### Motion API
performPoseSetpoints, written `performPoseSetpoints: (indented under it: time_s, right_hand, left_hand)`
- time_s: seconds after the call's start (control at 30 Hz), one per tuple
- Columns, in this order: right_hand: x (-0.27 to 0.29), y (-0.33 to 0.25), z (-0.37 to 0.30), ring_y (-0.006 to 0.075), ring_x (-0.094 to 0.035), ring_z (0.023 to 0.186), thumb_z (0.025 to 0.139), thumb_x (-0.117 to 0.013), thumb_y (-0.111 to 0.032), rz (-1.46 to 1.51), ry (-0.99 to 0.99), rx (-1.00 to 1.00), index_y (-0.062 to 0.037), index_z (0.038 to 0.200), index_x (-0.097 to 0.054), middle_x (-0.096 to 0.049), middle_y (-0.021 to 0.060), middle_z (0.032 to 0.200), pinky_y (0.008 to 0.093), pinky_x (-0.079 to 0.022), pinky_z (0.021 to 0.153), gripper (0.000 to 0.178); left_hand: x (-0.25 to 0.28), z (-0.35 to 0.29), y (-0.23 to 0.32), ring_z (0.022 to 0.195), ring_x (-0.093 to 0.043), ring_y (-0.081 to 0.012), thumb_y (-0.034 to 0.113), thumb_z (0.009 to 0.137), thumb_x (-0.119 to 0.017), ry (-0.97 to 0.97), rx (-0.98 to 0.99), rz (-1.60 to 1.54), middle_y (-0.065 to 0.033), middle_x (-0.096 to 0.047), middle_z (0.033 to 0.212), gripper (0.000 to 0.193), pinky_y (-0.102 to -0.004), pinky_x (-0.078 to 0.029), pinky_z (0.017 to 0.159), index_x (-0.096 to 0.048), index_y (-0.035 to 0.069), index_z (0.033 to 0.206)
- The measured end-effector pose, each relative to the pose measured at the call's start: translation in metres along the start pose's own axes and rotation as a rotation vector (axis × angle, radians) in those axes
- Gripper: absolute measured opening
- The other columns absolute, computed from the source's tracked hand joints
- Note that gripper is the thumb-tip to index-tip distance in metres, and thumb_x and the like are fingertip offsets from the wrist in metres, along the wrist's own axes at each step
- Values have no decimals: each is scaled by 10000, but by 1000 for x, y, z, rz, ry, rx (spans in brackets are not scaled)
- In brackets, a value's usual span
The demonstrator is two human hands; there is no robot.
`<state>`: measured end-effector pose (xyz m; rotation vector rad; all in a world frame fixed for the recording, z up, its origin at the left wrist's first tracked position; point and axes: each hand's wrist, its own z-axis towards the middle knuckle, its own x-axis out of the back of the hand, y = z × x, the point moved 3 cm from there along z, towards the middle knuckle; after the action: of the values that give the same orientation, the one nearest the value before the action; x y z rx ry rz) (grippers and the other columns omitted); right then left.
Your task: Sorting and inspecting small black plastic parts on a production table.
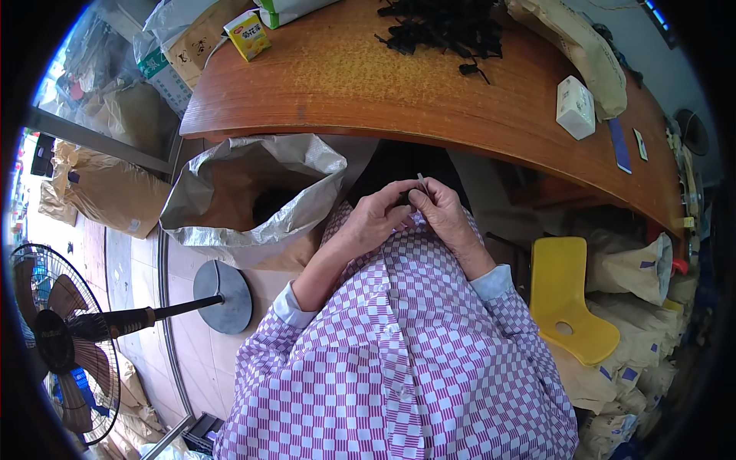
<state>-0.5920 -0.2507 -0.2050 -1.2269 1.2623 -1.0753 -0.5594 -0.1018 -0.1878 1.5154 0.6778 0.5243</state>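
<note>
Both my hands meet in front of my lap, over the purple-and-white checked garment. My left hand (pixel 374 218) is closed, its fingertips at a small black piece (pixel 403 199) that is mostly hidden. Close against it, my right hand (pixel 445 213) pinches a thin grey strip-like object (pixel 422 182) between thumb and forefinger; its kind is too small to tell. To the left of my hands stands a wide-mouthed silvery-lined sack (pixel 307 201) with dark contents deep inside. Ahead, a pile of small black pieces (pixel 445 31), some with thin tails, lies on the wooden table.
The curved wooden table (pixel 322 92) spans the front. It bears a yellow carton (pixel 248 35), a white tissue pack (pixel 575 107) and a paper sack (pixel 579 46). A fan (pixel 61 337) and its round base (pixel 222 297) stand left. A yellow chair (pixel 563 291) and several sacks are right.
</note>
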Motion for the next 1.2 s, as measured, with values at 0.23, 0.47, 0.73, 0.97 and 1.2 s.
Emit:
performPoseSetpoints:
  time_s: [0.23,0.47,0.73,0.97,1.2]
  right_hand:
    - [-17,-27,-17,22,-383,519,974,-472,-298,367,-28,-241,-56,1187,-518,-440,-58,647,160,-293,431,326]
    - [-30,-30,-17,18,-322,461,988,-439,-278,233,22,-228,-93,1227,-481,-400,-65,611,166,-239,394,305]
    - [-30,-30,-10,12,-329,463,994,-425,-253,315,71,-224,-119,1188,-489,-415,-70,619,165,-236,382,244]
    - [-30,-38,18,8,-331,467,994,-424,-217,280,24,-294,-122,1204,-502,-414,-70,629,164,-242,399,243]
    - [82,-77,89,240,-617,592,901,-573,-294,-1003,297,116,-51,1141,-495,-639,99,729,355,-481,536,350]
  left_hand:
    - [-3,-7,9,880,-584,-110,-4,929,-437,239,-124,48,-76,-587,1011,380,-246,-517,764,-448,20,1308]
    - [-5,-6,5,851,-592,-109,14,931,-460,310,-183,61,-100,-621,949,361,-247,-502,744,-462,20,1292]
    - [-11,0,22,851,-648,-203,-1,888,-506,409,-227,309,-167,-637,973,370,-272,-504,742,-515,53,1254]
    - [7,11,38,967,-627,-337,-28,854,-516,464,-167,461,-206,-614,1085,356,-339,-513,787,-549,43,1201]
    - [109,-50,32,893,-649,-203,-50,837,-537,773,-59,819,-153,-644,982,325,-273,-490,759,-567,36,1149]
